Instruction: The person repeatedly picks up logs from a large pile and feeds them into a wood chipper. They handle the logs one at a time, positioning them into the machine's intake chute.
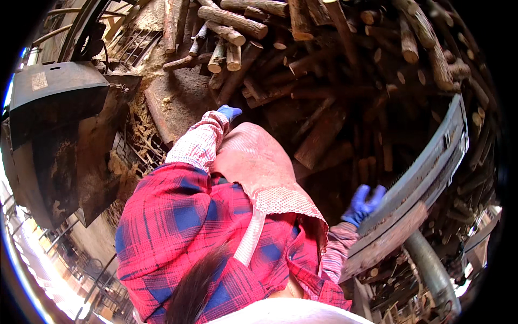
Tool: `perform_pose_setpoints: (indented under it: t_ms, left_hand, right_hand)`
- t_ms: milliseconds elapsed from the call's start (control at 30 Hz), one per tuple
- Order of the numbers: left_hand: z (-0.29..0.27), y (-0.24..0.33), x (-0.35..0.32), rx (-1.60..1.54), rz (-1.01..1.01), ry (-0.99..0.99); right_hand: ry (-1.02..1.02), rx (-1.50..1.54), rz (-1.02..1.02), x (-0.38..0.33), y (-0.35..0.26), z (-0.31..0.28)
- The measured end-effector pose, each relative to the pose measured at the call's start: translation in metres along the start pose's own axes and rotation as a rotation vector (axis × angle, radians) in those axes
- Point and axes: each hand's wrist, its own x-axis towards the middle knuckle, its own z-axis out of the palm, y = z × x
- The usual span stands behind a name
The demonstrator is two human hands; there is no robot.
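Blue-gloved right hand (364, 206) is standing splayed, empty, beside a long, grey metal rail (418, 179); left hand (230, 112), its opening and grip indeterminable, is hanging near rough-barked, cylindrical logs (233, 21).

Right hand (363, 207) is spread; left hand (230, 112) extends forward, perhaps curled.

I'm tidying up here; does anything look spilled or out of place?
Pale, crumbly debris, perhaps sawdust, lies scattered to the left of the left hand, looking spilled. Ahead, the logs lie jumbled at many angles rather than neatly stacked.
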Motion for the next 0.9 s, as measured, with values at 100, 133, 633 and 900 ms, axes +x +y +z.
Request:
perform_pose_setpoints:
  t_ms: [100,133,633,900]
  left_hand:
    - [-0.027,0.022,0.039,-0.398,-0.149,-0.188]
    - [-0.04,0.034,0.054,-0.696,-0.205,-0.312]
    - [-0.098,0.315,0.321,-0.613,-0.429,0.423]
    - [-0.084,0.327,0.329,-0.581,-0.452,0.505]
  right_hand:
    - [-0.226,0.63,0.216,-0.031,-0.002,0.099]
    - [-0.322,0.642,0.27,-0.038,-0.022,0.114]
    - [-0.592,0.506,1.427,-0.138,-0.037,0.133]
    - [-0.623,0.718,1.351,-0.117,-0.075,0.162]
